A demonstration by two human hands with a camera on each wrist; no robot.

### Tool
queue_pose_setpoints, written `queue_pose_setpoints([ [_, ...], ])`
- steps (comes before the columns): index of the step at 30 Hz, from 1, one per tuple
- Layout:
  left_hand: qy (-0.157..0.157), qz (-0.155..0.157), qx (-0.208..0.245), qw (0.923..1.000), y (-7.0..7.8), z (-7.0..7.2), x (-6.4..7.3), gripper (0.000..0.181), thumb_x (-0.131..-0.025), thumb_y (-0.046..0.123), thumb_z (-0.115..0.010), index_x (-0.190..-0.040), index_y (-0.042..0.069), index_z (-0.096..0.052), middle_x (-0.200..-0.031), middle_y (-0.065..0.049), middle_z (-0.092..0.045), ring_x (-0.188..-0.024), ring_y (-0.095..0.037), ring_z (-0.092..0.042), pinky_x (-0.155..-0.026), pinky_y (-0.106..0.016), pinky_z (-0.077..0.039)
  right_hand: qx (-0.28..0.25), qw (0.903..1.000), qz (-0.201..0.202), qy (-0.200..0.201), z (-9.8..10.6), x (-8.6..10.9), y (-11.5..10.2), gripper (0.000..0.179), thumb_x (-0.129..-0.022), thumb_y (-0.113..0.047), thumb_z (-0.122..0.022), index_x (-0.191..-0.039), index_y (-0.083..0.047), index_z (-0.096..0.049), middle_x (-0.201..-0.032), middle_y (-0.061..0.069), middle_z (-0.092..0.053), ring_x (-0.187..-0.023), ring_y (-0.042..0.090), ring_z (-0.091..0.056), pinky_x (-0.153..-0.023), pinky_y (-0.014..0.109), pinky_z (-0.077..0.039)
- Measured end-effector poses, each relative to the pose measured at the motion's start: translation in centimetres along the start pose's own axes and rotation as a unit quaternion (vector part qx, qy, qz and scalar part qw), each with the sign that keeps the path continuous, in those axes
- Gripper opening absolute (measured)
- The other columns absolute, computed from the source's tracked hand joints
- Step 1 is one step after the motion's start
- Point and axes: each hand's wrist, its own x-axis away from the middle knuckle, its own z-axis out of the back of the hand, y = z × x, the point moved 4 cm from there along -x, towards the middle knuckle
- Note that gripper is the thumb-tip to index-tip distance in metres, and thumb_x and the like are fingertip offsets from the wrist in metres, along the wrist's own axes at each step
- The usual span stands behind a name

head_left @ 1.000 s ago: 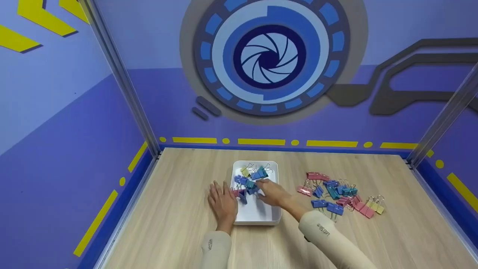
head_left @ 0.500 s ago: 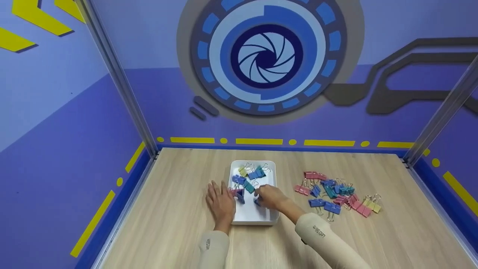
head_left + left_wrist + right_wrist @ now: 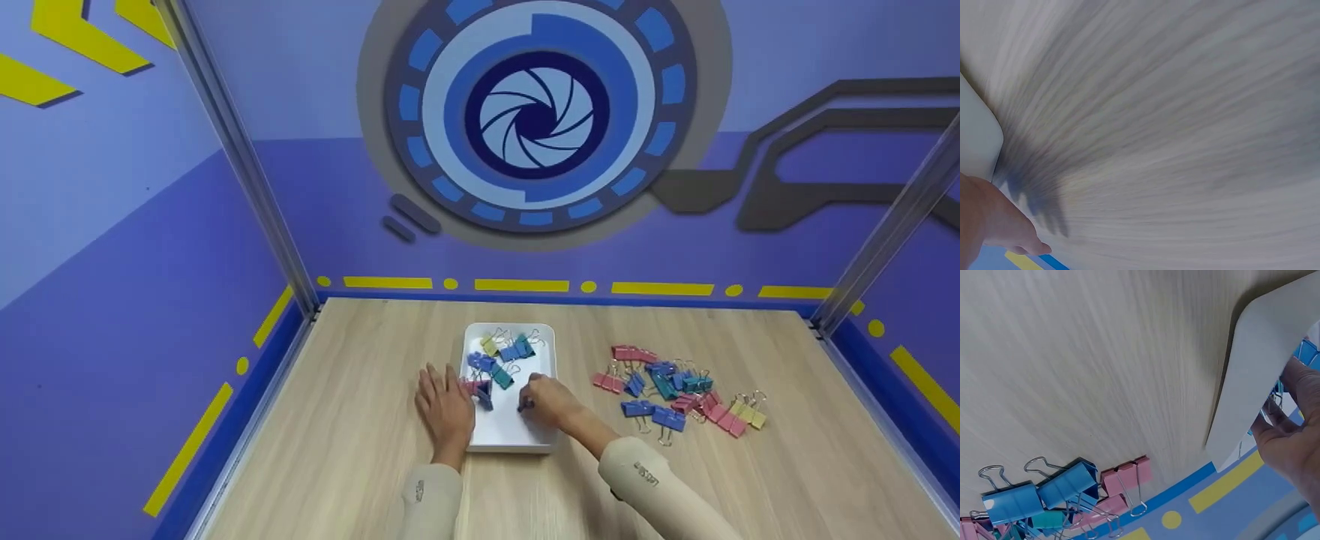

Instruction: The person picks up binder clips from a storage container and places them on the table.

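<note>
A white tray (image 3: 512, 449) on the table holds several binder clips, among them a yellow clip (image 3: 489, 345), a teal clip (image 3: 502, 376) and a dark blue clip (image 3: 484, 397) near the left wall. My left hand (image 3: 447, 409) lies along the tray's left side with its fingers extended. Inside the tray, my right hand (image 3: 551, 401) pinches a blue binder clip (image 3: 523, 406), mostly hidden by the fingers. From the right wrist view, the right hand (image 3: 1300, 422) reaches over the tray wall (image 3: 1258, 365), fingers bent.
To the right of the tray lies a loose pile of pink, blue, teal and yellow binder clips (image 3: 667, 417). The wooden table (image 3: 360, 420) is bounded by a purple back wall (image 3: 315, 202) and metal corner posts.
My right hand has drawn a blue clip away from the teal one, rightward and a little nearer to me within the tray. The left hand stays at the tray's side.
</note>
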Motion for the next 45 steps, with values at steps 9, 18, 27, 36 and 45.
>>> queue_pose_setpoints([
  [9,-0.013,0.007,-0.004,0.9999,0.0,-0.3,0.1,0.047,-0.107,0.028,-0.044,-0.147,0.004,-0.054,-0.161,-0.028,-0.036,-0.152,-0.046,-0.029,-0.12,-0.065,-0.025,-0.022,0.9958,-0.044,0.077,2.8,0.4,0.7,0.005,-0.085,-0.007,-0.08,-0.09,-0.004,-0.078,-0.09,0.011,-0.067,-0.078,0.02,-0.063,-0.072,0.039,-0.058],
  [18,-0.024,0.013,0.001,0.9996,0.1,0.2,0.1,0.047,-0.107,0.027,-0.045,-0.147,0.003,-0.053,-0.161,-0.028,-0.035,-0.153,-0.046,-0.028,-0.12,-0.065,-0.025,-0.043,0.9776,-0.172,0.114,6.6,3.5,3.9,0.012,-0.09,-0.01,-0.077,-0.102,-0.006,-0.077,-0.103,0.011,-0.066,-0.09,0.023,-0.068,-0.083,0.04,-0.061],
  [27,-0.03,0.04,0.024,0.9985,-0.4,0.2,0.0,0.049,-0.108,0.027,-0.041,-0.149,0.003,-0.05,-0.163,-0.025,-0.033,-0.154,-0.047,-0.024,-0.121,-0.066,-0.022,0.004,0.9732,-0.195,0.122,8.1,8.6,8.5,0.02,-0.09,-0.016,-0.078,-0.1,0.001,-0.072,-0.11,0.022,-0.069,-0.088,0.031,-0.07,-0.08,0.051,-0.06],
  [36,-0.056,0.078,0.045,0.9944,-0.5,-0.3,0.3,0.053,-0.108,0.03,-0.042,-0.153,0.004,-0.044,-0.166,-0.027,-0.026,-0.156,-0.046,-0.017,-0.123,-0.067,-0.015,-0.03,0.9716,-0.224,0.069,7.6,13.0,11.6,0.014,-0.088,-0.007,-0.075,-0.096,0.004,-0.07,-0.091,0.015,-0.067,-0.076,0.02,-0.061,-0.069,0.044,-0.058],
  [45,-0.066,0.084,0.02,0.994,-0.6,-0.6,-0.1,0.058,-0.107,0.034,-0.038,-0.159,0.009,-0.035,-0.168,-0.027,-0.018,-0.157,-0.047,-0.011,-0.122,-0.07,-0.009,-0.041,0.9663,-0.25,0.043,7.6,14.4,12.7,0.013,-0.089,-0.005,-0.073,-0.097,0.005,-0.07,-0.088,0.013,-0.066,-0.075,0.02,-0.059,-0.068,0.043,-0.057],
])
